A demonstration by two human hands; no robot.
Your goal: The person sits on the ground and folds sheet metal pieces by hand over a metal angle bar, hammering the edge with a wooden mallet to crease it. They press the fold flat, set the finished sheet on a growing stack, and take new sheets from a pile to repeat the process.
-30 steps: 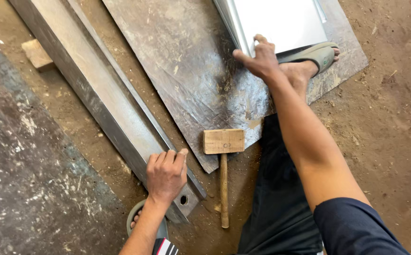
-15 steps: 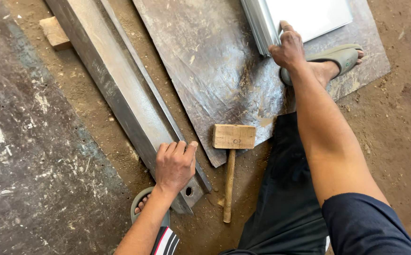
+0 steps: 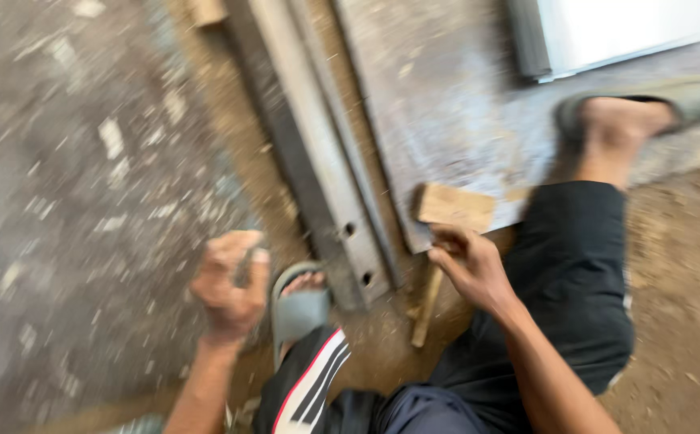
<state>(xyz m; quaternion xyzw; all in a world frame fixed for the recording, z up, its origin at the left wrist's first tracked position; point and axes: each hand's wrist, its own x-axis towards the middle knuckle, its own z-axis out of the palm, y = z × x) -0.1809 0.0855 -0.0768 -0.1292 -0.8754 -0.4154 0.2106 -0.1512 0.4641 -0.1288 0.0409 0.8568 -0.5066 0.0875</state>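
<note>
Closing on the wooden mallet [image 3: 451, 210], right hand [image 3: 466, 261] grips it below the head, unlifted; left hand [image 3: 229, 281] loosely curled, empty, beside steel channel [image 3: 318, 173].

Just one view here, a head-worn cam looking steeply down at the dirt floor, pretty close in and motion-blurred. Left hand [image 3: 229, 285] sits around 7 o'clock, right hand [image 3: 466, 265] near 5, metal sheet [image 3: 446, 104] toward 12.
</note>
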